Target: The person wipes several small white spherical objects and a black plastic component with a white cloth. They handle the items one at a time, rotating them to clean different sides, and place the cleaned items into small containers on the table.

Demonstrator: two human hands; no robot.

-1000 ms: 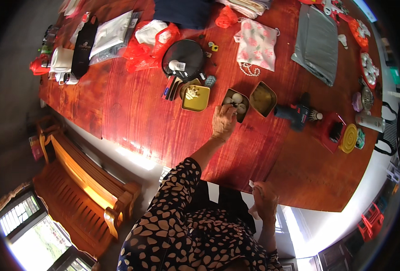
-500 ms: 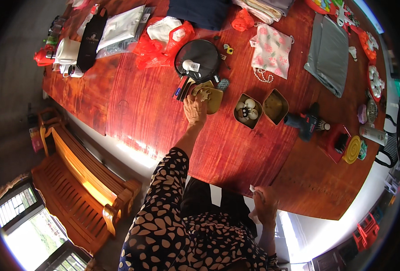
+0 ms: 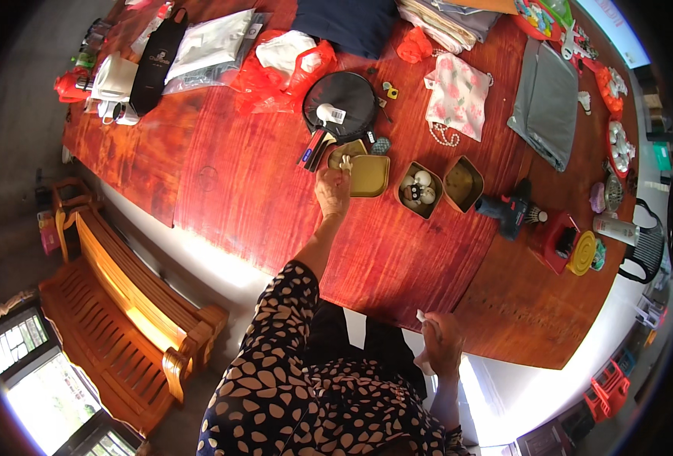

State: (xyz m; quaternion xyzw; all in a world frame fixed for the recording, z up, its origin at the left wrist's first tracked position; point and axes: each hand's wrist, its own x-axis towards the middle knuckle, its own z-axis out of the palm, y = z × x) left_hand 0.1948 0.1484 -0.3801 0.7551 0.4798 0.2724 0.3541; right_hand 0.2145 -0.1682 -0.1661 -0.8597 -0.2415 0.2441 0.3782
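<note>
My left hand (image 3: pixel 333 191) reaches over the table to two olive-gold tin lids (image 3: pixel 369 176). Its fingers are pinched at a small, pale, knobbly piece (image 3: pixel 346 163) above the lids; its kind is too small to make out. My right hand (image 3: pixel 443 340) stays low by the table's front edge, closed around a crumpled white tissue (image 3: pixel 422 316) that pokes out on both sides. Right of the lids stand two open square tins. The nearer-left tin (image 3: pixel 403 204) holds several white balls and a small dark figure; the other tin (image 3: pixel 463 185) shows its bare inside.
Behind the lids lie a round black case (image 3: pixel 342 102) and a red plastic bag (image 3: pixel 253 82). A flowered pouch (image 3: pixel 456 99), a grey folded bag (image 3: pixel 543 106), a cordless drill (image 3: pixel 510 215) and a red box (image 3: pixel 555 245) are farther right. A wooden bench (image 3: pixel 116 304) stands at left.
My left hand has drawn slightly back toward me, and the pale piece now shows upright at its fingertips. The right hand keeps its place with the tissue. The whole view has shifted a little.
</note>
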